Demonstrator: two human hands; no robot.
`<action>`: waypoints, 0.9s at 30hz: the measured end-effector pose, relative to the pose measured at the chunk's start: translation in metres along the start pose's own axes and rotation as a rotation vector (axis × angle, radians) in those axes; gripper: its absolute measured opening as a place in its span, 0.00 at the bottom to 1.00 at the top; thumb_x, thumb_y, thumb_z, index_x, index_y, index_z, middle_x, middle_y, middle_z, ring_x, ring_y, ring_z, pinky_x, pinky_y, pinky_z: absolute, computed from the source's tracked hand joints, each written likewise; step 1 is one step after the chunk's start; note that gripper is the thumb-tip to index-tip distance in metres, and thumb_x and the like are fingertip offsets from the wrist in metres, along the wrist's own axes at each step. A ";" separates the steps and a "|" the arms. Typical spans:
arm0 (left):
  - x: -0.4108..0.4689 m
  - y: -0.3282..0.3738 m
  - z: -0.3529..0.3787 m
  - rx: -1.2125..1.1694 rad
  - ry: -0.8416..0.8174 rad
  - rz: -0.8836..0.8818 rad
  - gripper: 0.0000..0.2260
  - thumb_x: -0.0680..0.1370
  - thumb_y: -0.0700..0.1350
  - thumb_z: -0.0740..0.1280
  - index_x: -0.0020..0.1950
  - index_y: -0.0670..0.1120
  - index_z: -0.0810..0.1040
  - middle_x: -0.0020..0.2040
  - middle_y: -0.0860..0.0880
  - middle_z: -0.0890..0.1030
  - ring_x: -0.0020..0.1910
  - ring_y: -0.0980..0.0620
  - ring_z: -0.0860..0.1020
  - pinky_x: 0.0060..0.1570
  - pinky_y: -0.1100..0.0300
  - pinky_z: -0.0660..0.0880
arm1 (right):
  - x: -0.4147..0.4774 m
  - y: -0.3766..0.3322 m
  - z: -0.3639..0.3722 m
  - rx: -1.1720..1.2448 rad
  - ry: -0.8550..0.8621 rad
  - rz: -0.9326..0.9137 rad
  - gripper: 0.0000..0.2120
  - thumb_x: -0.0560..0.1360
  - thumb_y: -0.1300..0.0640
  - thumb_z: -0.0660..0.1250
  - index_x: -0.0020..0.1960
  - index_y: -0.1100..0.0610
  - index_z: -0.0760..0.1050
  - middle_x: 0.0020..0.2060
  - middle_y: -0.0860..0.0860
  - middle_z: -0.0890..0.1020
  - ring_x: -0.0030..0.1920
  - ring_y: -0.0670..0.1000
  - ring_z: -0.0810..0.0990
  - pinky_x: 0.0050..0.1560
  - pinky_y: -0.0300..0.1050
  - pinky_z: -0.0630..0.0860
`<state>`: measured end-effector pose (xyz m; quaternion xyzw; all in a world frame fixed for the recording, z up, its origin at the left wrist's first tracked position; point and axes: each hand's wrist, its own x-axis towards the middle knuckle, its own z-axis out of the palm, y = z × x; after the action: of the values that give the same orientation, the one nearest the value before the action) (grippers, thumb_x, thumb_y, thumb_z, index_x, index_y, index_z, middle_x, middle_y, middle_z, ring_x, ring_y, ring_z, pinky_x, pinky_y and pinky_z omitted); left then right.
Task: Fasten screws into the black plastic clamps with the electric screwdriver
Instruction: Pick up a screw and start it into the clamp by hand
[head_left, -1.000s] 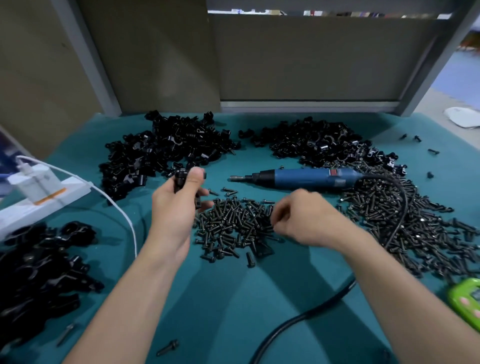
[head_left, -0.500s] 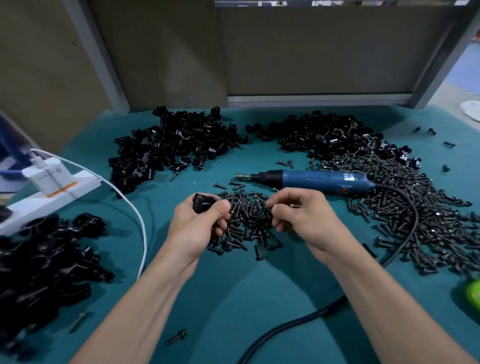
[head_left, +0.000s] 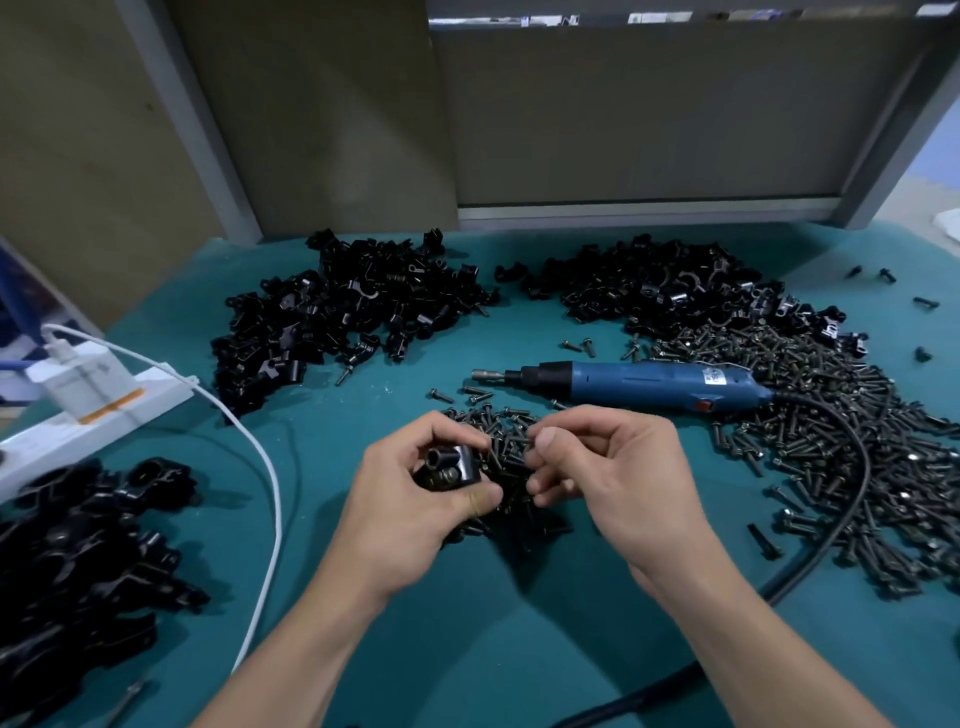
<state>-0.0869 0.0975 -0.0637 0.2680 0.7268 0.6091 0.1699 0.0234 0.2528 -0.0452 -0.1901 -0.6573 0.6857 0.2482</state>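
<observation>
On the person's side of the electric screwdriver (head_left: 639, 387), the left hand (head_left: 415, 499) grips a black clamp (head_left: 449, 465). The right hand (head_left: 618, 478) has its fingers pinching what looks like a screw (head_left: 527, 441). A misaligned screw could slip into the screw pile (head_left: 506, 431) beneath. Open worktop (head_left: 467, 649) lies nearer the person, but the screwdriver's cable (head_left: 852, 519) could snag.

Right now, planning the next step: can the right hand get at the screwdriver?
Probably yes. The screwdriver lies free on the table just beyond the right hand, nothing between them, though that hand seems to pinch a screw.
</observation>
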 end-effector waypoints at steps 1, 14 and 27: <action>0.000 0.001 0.000 -0.011 -0.009 0.002 0.17 0.63 0.42 0.83 0.47 0.55 0.85 0.43 0.48 0.86 0.43 0.47 0.83 0.48 0.45 0.80 | -0.001 0.000 0.000 -0.044 -0.002 -0.018 0.08 0.78 0.67 0.72 0.42 0.59 0.86 0.34 0.59 0.85 0.30 0.54 0.83 0.32 0.43 0.80; -0.002 0.010 0.002 -0.139 -0.118 0.045 0.14 0.64 0.40 0.82 0.48 0.50 0.87 0.40 0.47 0.87 0.40 0.53 0.84 0.43 0.61 0.79 | -0.008 -0.001 0.002 -0.438 -0.069 -0.151 0.08 0.77 0.59 0.75 0.43 0.47 0.85 0.28 0.46 0.82 0.28 0.46 0.80 0.35 0.47 0.82; -0.007 0.004 0.013 0.104 0.055 0.072 0.17 0.63 0.49 0.81 0.47 0.56 0.79 0.39 0.55 0.86 0.35 0.59 0.81 0.36 0.63 0.78 | -0.004 0.010 0.017 -0.674 0.025 -0.209 0.19 0.84 0.42 0.59 0.35 0.44 0.71 0.27 0.41 0.74 0.31 0.44 0.71 0.31 0.37 0.67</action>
<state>-0.0730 0.1043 -0.0631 0.2856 0.7518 0.5834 0.1138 0.0154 0.2367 -0.0543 -0.2014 -0.8596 0.3987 0.2484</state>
